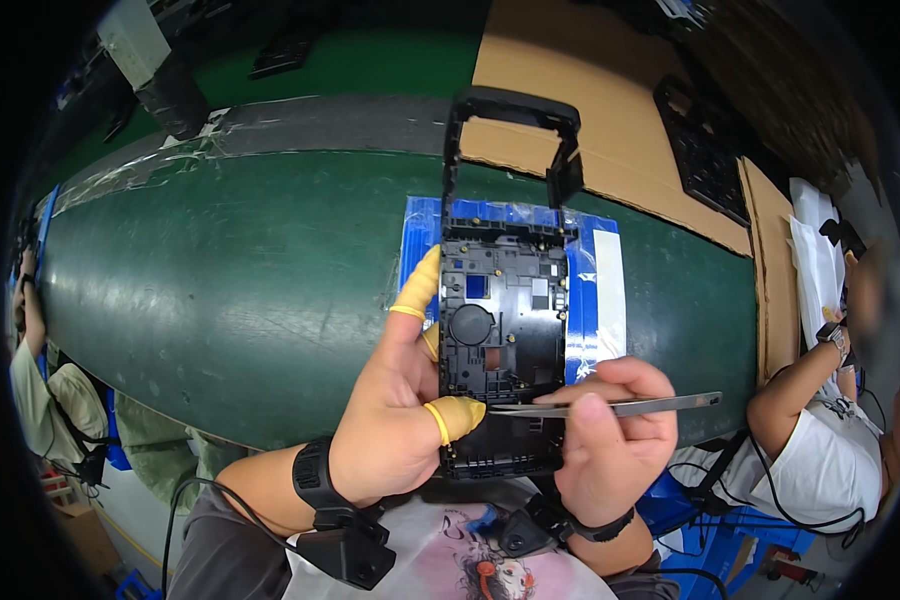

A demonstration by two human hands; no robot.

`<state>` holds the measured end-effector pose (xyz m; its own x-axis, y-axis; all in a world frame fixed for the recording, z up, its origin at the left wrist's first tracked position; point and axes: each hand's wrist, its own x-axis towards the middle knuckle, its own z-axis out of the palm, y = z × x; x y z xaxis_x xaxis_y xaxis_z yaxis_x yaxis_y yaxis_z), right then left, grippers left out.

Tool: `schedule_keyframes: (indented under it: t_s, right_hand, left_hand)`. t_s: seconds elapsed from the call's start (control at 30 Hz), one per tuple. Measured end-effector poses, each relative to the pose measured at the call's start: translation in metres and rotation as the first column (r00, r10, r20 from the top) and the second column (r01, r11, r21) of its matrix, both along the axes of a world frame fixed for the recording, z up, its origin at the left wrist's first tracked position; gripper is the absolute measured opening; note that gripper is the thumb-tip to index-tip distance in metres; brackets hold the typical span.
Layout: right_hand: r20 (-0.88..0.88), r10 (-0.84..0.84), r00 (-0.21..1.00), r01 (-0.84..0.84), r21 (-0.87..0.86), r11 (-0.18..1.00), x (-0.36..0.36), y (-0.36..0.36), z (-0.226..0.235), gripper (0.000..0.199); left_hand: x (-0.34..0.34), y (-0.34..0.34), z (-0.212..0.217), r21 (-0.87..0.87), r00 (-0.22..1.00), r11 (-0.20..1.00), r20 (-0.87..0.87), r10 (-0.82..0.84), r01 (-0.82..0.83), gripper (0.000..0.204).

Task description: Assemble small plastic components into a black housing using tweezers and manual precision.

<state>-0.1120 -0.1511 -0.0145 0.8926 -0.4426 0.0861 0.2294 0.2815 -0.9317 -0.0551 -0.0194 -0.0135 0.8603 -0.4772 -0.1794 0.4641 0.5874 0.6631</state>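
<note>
A black plastic device housing (515,350), long with an open frame at its far end, is held up in front of me. My left hand (395,400) grips its left edge, with yellow finger cots on the thumb and fingers. Its inner side faces me, showing a round recess, square openings and small brass-coloured inserts. My right hand (615,430) pinches metal tweezers (660,404) at the housing's lower part. Their tips point left, close to my left thumb; whether they grip anything is too small to tell.
Under the housing, a blue corrugated sheet (420,215) with a white strip lies on the green tabletop (240,270). Cardboard (620,190) at the back right bears another black plastic part (700,150). People sit at both sides, one with an arm (785,400) near the table's right end.
</note>
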Motion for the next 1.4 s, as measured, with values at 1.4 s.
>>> schedule_keyframes:
  t_s: [1.4]
  right_hand:
    - [-0.033,0.026,0.999,-0.024,0.06,0.998,0.011,0.001,0.0,0.026]
  left_hand:
    - [-0.001,0.0,0.0,0.01,0.994,0.999,-0.101,0.041,-0.04,0.048]
